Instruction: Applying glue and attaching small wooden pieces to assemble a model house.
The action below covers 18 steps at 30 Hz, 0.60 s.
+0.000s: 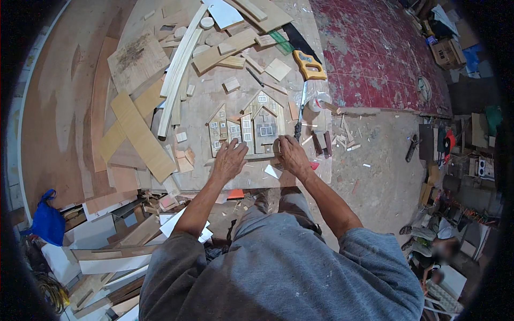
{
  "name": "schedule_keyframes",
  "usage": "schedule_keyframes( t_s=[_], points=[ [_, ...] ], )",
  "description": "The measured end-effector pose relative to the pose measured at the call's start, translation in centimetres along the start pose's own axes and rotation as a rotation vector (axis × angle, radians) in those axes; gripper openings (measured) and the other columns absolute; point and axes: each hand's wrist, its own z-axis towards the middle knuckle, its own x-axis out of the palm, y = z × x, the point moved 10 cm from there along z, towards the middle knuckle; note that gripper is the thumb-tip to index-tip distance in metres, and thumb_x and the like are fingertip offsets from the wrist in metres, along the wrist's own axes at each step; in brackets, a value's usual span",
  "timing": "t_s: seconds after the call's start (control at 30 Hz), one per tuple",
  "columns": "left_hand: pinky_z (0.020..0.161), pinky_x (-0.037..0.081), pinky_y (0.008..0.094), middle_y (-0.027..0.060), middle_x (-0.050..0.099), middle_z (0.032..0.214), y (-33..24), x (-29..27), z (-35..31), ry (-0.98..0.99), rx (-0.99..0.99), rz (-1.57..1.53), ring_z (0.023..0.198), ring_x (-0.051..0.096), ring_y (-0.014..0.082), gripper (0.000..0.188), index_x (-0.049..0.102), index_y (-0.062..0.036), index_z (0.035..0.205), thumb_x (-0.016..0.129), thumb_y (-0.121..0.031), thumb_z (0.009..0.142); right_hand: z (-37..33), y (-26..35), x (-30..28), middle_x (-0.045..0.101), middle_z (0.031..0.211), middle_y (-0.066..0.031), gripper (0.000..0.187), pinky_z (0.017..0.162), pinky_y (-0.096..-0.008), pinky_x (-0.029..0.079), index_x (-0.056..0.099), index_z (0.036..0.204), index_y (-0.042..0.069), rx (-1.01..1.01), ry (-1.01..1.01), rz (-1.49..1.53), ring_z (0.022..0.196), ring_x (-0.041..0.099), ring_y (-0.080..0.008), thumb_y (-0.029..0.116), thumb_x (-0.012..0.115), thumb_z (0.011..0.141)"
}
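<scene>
A flat wooden model house (267, 134) with pitched roofs and small pale windows lies on the worktable in front of me. My left hand (229, 161) rests at its lower edge, left of the middle, fingers spread and touching the wood. At its lower right corner, the fingers of my right hand (294, 156) are bent against the edge; my palm hides that corner partly. A small white triangular piece (272, 171) lies between my hands. Right of the house stretches a handsaw (309, 67) with a yellow handle, and a dark pen-like stick (255, 76) lies beyond the roof.
Long strips (179, 80), crossed boards (142, 136) and several offcuts cover the worktable's (206, 179) left and far parts. A clear round container (322, 100) stands by the right edge. Scrap wood (115, 251) piles up at lower left. Another person (431, 259) is at lower right, near clutter.
</scene>
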Motion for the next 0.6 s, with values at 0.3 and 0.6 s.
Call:
schedule_keyframes(
  t_s=[0.3,0.6],
  points=[
    [0.101,0.038,0.0458,0.0077,0.056,0.129,0.4,1.8,-0.6,0.071,-0.061,-0.03,0.127,0.046,0.0282,0.047,0.06,-0.0063,0.123,0.072,-0.027,0.083,0.0,-0.2,0.9,0.055,0.127,-0.0262,0.067,0.106,-0.0408,0.043,0.043,0.133,-0.01,-0.046,-0.001,0.0,0.124,0.051,-0.0377,0.009,0.07,0.076],
    [0.101,0.038,0.0464,0.0071,0.056,0.13,-0.1,1.7,-0.5,0.012,-0.019,0.024,0.126,0.046,0.0269,0.049,0.059,-0.0077,0.128,0.069,-0.031,0.085,-0.1,0.4,-0.1,0.057,0.12,-0.024,0.066,0.103,-0.0403,0.045,0.044,0.133,-0.007,-0.104,-0.034,-0.077,0.119,0.053,-0.0374,0.013,0.071,0.077]
  ],
)
